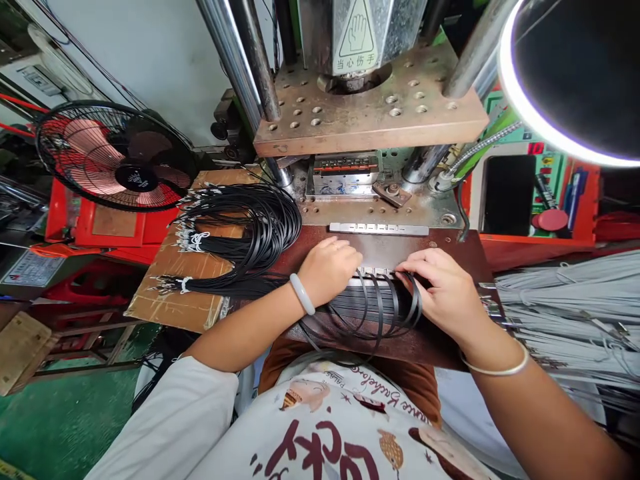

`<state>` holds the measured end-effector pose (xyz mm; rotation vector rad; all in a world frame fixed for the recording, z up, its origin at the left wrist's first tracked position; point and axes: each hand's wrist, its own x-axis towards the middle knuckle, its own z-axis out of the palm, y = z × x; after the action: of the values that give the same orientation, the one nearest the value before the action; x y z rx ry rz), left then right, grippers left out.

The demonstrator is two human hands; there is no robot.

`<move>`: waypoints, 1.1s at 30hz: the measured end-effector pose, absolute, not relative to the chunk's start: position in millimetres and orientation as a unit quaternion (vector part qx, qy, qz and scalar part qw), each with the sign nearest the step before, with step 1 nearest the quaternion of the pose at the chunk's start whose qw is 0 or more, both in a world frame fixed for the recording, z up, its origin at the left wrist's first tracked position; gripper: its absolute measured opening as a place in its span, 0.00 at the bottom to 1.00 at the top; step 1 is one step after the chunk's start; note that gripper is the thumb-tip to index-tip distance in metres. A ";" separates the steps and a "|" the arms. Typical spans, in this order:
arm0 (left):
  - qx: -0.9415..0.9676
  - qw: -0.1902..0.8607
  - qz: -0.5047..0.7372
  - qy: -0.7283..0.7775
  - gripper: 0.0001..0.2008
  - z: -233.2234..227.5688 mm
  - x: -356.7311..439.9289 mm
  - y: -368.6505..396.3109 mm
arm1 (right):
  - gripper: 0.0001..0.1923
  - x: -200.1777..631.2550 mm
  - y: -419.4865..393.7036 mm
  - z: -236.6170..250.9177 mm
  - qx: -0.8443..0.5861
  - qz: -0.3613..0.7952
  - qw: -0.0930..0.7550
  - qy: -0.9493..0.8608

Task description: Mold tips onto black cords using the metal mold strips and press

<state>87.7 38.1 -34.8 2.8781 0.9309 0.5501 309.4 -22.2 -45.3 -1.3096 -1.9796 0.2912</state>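
Several flat black cables (380,307) loop out from a slotted metal strip (376,272) on the brown work surface in front of me. At the strip's right end, my right hand (443,283) pinches a black cable between thumb and fingers. Over the left end rests my left hand (333,270), fingers bent down with their tips hidden; what they hold, if anything, does not show. A second slotted metal bar (379,229) lies just beyond both hands. Tied bundles of black cables (260,227) lie on the cardboard at the left.
Ahead stands a press with a thick drilled plate (370,127) above a lower die (345,175). A black fan (120,157) is at the left, a lit ring lamp (510,87) overhead right. White cables (570,307) are piled at the right, below a phone (509,193) in a red tray.
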 end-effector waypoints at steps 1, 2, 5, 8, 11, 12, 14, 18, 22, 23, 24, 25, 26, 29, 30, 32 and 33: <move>0.922 0.047 0.190 0.333 0.14 -34.3 87.3 39.4 | 0.06 309.2 -22.2 -46.0 -0.511 0.099 0.349 -0.780; 0.908 0.073 0.214 0.353 0.14 -34.4 87.0 41.3 | 0.06 308.6 -22.5 -46.3 -0.511 0.084 0.332 -0.789; 0.875 0.179 0.291 0.342 0.11 -38.4 86.1 49.6 | 0.06 305.4 -24.1 -44.1 -0.508 0.029 0.277 -0.815; 0.879 0.230 0.285 0.305 0.09 -44.3 84.2 58.0 | 0.08 301.9 -24.6 -41.0 -0.504 -0.018 0.226 -0.834; 0.873 0.240 0.300 0.300 0.13 -45.5 81.9 60.3 | 0.09 302.2 -23.3 -41.3 -0.503 -0.022 0.214 -0.837; 0.865 0.251 0.314 0.300 0.13 -44.8 81.3 59.7 | 0.09 303.7 -23.1 -42.1 -0.500 -0.006 0.227 -0.835; 0.853 0.273 0.332 0.294 0.12 -42.5 80.3 57.2 | 0.08 308.7 -23.4 -43.4 -0.499 0.033 0.280 -0.819; 0.882 0.229 0.292 0.292 0.10 -38.1 80.0 49.7 | 0.04 319.2 -26.8 -42.3 -0.540 0.062 0.397 -0.740; 0.934 0.102 0.208 0.271 0.11 -31.0 82.3 36.5 | 0.05 322.2 -27.8 -39.9 -0.538 0.096 0.406 -0.733; 0.945 0.078 0.185 0.257 0.12 -29.4 83.1 33.0 | 0.05 322.5 -27.2 -39.9 -0.530 0.101 0.398 -0.742; 0.954 0.062 0.166 0.244 0.13 -28.5 83.8 30.1 | 0.05 323.0 -26.5 -40.2 -0.523 0.102 0.389 -0.752; 0.958 0.056 0.152 0.236 0.14 -28.4 84.4 28.2 | 0.05 323.7 -25.5 -40.8 -0.515 0.098 0.378 -0.763; 0.959 0.057 0.145 0.237 0.14 -29.2 84.8 27.4 | 0.06 324.5 -24.5 -41.6 -0.506 0.094 0.366 -0.775; 0.948 0.102 0.168 0.252 0.13 -34.6 84.1 31.9 | 0.07 324.5 -21.9 -44.2 -0.490 0.082 0.327 -0.804; 0.942 0.127 0.187 0.249 0.12 -36.0 83.1 34.9 | 0.07 323.0 -21.4 -44.7 -0.489 0.073 0.315 -0.810; 0.926 0.174 0.237 0.236 0.13 -35.9 79.8 41.3 | 0.08 318.2 -20.9 -44.6 -0.492 0.047 0.294 -0.818; 0.917 0.189 0.263 0.234 0.15 -34.1 77.6 44.1 | 0.09 316.2 -20.8 -43.8 -0.494 0.035 0.284 -0.821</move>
<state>77.6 44.1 -34.1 2.5785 0.6575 0.7408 316.2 -20.8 -43.8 -1.3225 -2.1976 0.0940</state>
